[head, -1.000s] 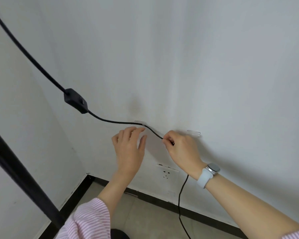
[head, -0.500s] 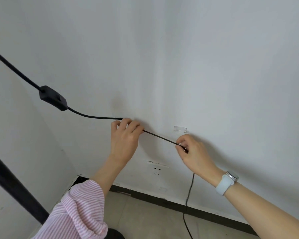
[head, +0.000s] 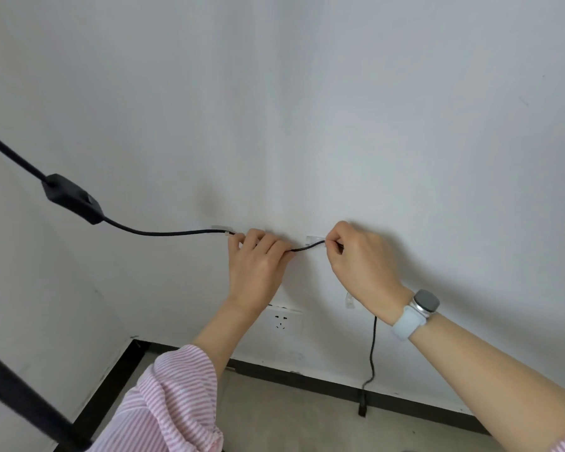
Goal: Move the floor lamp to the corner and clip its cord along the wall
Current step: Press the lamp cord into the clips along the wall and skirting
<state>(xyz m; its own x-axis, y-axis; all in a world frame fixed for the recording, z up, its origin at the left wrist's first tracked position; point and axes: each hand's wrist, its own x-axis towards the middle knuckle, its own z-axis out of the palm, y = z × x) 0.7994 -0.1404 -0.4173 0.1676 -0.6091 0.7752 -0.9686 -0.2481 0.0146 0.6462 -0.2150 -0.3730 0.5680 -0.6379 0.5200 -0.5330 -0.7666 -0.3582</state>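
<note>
Both hands pinch the black cord against the wall: my left hand closes on it at nine o'clock of my right hand, which grips it by a clear clip. Half a second ago my right held the cord below that clip; now it has risen level with it, and the span between my hands sags instead of running taut. I count three clips: one at the left fingertips, one at the right, one half hidden behind my right wrist. One inline switch, one socket. At six o'clock the cord drops to the floor, its end blurred. At eight o'clock the lamp pole is cut off.
</note>
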